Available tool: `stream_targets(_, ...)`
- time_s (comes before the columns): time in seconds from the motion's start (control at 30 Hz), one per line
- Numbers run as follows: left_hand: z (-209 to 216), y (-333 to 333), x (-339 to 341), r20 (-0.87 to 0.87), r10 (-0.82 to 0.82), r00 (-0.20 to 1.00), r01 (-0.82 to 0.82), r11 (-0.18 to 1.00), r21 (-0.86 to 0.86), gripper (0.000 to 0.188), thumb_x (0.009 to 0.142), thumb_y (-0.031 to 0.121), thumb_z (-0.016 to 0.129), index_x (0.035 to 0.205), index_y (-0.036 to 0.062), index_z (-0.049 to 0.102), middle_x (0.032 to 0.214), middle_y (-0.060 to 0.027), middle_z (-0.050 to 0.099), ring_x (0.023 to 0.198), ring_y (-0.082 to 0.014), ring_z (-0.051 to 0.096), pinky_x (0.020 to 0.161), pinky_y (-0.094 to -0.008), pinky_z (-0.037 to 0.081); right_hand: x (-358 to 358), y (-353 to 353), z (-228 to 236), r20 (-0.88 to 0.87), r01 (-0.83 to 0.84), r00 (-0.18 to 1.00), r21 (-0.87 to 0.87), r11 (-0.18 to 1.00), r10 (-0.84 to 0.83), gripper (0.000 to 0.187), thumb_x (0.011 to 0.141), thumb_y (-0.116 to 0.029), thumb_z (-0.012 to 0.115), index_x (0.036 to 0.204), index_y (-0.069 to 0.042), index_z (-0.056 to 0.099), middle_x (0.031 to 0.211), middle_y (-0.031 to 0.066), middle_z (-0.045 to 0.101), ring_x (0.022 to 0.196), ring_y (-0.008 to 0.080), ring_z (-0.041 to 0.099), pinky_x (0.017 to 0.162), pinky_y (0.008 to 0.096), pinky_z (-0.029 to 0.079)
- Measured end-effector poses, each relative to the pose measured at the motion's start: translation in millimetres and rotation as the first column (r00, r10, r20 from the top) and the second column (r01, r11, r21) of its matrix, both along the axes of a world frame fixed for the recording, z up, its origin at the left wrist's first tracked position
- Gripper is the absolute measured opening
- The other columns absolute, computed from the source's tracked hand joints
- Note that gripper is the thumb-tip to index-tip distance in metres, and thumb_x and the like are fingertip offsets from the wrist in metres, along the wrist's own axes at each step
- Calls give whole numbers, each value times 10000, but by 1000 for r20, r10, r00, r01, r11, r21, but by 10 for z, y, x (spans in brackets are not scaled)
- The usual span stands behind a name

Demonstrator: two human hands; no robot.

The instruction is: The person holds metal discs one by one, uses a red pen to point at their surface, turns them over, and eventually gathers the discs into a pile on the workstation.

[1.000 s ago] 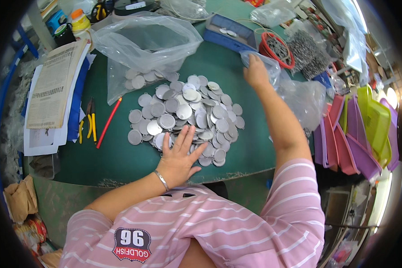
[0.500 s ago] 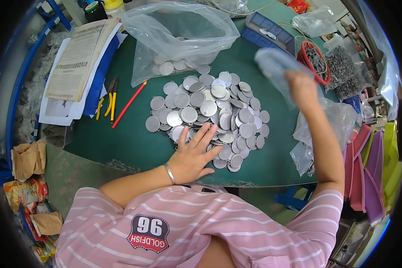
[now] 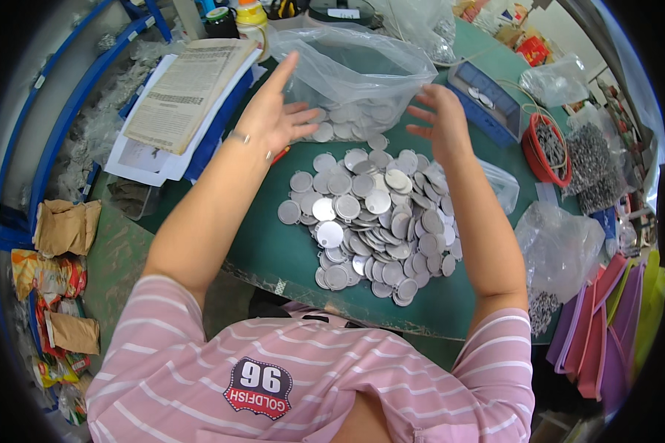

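Note:
A heap of flat grey metal discs with small tabs [image 3: 377, 221] lies on the green table in front of me. Beyond it stands a large clear plastic bag [image 3: 347, 63] with its mouth spread wide and more discs at its bottom. At the bag's left side my left hand [image 3: 273, 114] is raised, fingers apart, holding nothing. My right hand [image 3: 445, 122] is up by the bag's right side, its fingers spread and empty; whether either touches the plastic I cannot tell. A clear plastic piece [image 3: 499, 186], like a container, lies beside my right forearm, partly hidden by it.
Papers [image 3: 188, 92] on a blue folder lie at the left. A blue bin [image 3: 488, 103] with a few discs and a red basket [image 3: 545, 151] of small dark parts stand at the right. Nearer is another clear bag [image 3: 558, 236]. Bottles [image 3: 251, 15] stand at the back.
My left hand has left the heap and risen to the bag's left side. The right hand has let go of the clear plastic piece and moved left to the bag. The view has shifted.

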State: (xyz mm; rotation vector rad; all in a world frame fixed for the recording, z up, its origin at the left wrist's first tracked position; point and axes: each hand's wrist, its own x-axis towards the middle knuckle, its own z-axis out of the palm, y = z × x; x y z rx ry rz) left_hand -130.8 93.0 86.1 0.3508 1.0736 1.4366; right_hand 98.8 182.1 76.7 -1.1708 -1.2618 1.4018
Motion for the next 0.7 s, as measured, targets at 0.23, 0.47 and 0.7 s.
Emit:
stream_targets(0.23,-285,849,-234,125,-81,989,81,997,8,595,734,151,627,1233,9,336,1206,-248,409,1108,-409,442,962,-571,323,-237,333,132,294,-272,895,-234,933,335,486,742,-342,667,1076,1,582,1007,146,589,816,258,581,667,416,512)
stream_targets(0.47,-626,737,82,-405,-18,914,58,995,87,311,732,-23,485,1041,-41,507,988,-187,575,865,-324,604,655,-336,502,-182,-121,-578,663,-634,557,-48,771,500,307,789,-205,637,990,26,627,882,137,652,768,265,634,684,396,522)
stream_targets(0.7,-811,936,-237,479,-105,871,-20,968,249,304,674,24,424,944,-34,552,729,-86,549,543,-176,506,477,-288,403,-252,450,-511,-766,-129,626,-290,948,-149,298,881,-243,584,1007,26,553,828,69,580,733,192,576,690,292,498)
